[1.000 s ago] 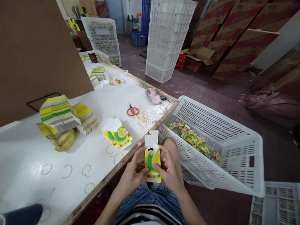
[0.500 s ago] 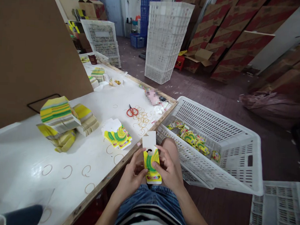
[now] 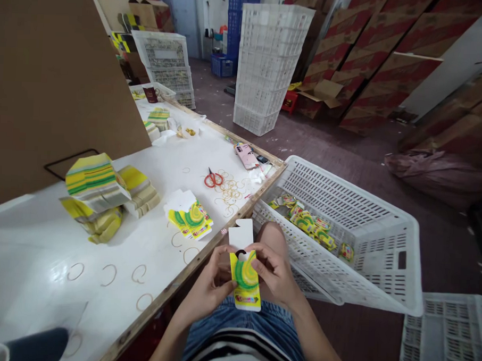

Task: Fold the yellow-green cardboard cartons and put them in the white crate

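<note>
Over my lap, a yellow and green printed card [image 3: 246, 279] with a white upper flap and a notch is held between both hands. My left hand [image 3: 216, 278] pinches its left side, thumb on the printed face. At the upper right edge, my right hand [image 3: 275, 270] grips the same card with thumb and fingers. A small pile of similar cards [image 3: 193, 218] lies on the white table [image 3: 142, 245] to the left. Red-handled scissors [image 3: 213, 180] and loose rubber bands [image 3: 230, 188] lie behind the pile.
Bundled card stacks [image 3: 95, 182] stand on the table's left, near a brown board [image 3: 62, 77]. A pink phone [image 3: 246, 155] lies by the wooden edge. To my right, a white crate [image 3: 367, 212] holds yellow-green packets [image 3: 311, 226]. Stacked crates [image 3: 270, 64] stand behind.
The held card has moved slightly down, and its white flap now shows a notched top edge. My right thumb has moved up from the card's middle to its upper right edge.
</note>
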Tool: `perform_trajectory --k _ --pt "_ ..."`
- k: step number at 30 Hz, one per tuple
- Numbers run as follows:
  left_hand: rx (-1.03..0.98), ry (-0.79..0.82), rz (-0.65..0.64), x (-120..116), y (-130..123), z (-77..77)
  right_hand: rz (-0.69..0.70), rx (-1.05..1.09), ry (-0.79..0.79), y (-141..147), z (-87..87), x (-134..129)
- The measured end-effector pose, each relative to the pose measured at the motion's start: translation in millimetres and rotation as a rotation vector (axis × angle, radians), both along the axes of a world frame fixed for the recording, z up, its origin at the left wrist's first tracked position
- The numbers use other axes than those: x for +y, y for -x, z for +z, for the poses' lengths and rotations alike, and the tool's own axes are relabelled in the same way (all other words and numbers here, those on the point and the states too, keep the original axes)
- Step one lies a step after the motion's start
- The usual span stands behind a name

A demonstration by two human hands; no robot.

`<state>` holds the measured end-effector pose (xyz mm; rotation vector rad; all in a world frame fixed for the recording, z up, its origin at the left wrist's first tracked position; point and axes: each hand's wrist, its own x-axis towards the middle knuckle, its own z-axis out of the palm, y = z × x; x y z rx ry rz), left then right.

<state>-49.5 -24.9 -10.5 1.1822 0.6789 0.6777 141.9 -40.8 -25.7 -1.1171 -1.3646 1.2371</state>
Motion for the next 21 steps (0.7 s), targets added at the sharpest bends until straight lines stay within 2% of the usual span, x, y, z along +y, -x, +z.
perform_trajectory --k 5,9,12,14,19,21 --pt "-0.019 0.061 -0.004 0 0 -0.3 0.009 0.029 0.086 -5 -1.4 -1" --pt "-0.037 0.090 0.016 1 -4 -5.6 -0.124 -0.036 -0.023 -1 -1.7 -1" --pt "-0.064 0.105 0.034 2 -8 -8.6 -0.218 0.052 -0.042 3 -4.5 1" --pt "-0.043 0.080 0.028 3 -9 -9.8 -0.226 0.092 -0.027 3 -6.7 2" --pt "0.062 -0.057 0.074 5 -10 -10.2 -0.198 -0.056 -0.136 -8 -6.8 2" --pt "0.108 -0.093 0.112 5 -12 -8.9 -0.151 -0.037 -0.079 -11 -5.9 0"
